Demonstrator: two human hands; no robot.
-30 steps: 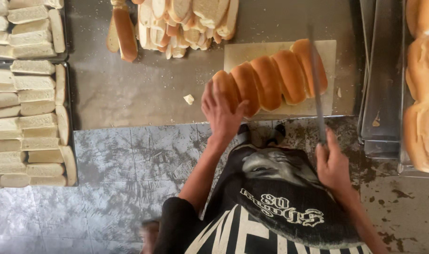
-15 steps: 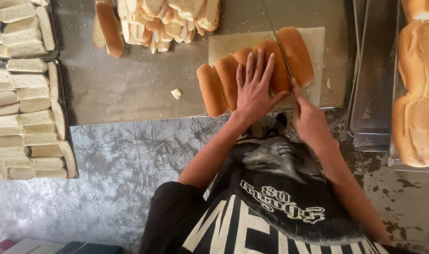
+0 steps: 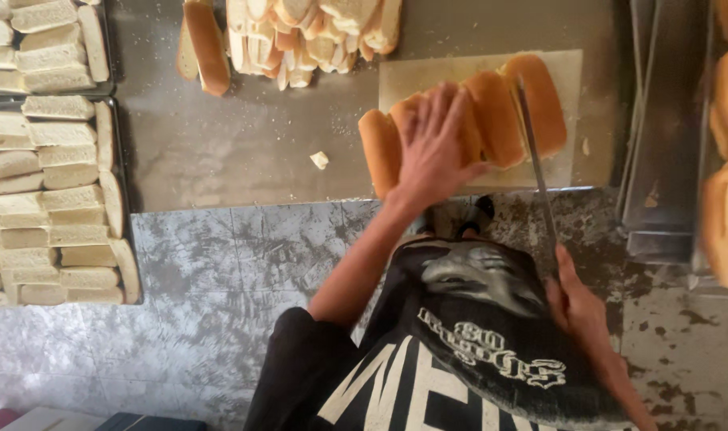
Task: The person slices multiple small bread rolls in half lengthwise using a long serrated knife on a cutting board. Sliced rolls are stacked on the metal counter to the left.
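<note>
The joined row of bread rolls (image 3: 492, 120) on the cutting board (image 3: 567, 80) is pressed flat by the spread left hand (image 3: 432, 148). The long knife (image 3: 533, 156), gripped by the right hand (image 3: 575, 299), is laid across the rolls, between the two rightmost.

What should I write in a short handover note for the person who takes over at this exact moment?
Left hand: flat, fingers spread, pressing on the joined row of bread rolls on the cutting board.
Right hand: gripping the handle of the long knife, blade lying between the last two rolls at the right end.
Done: a pile of cut bread pieces at the back of the counter; trays of cut pieces at the left.
Left: the row on the board is not yet separated; uncut loaves wait at the right.
</note>
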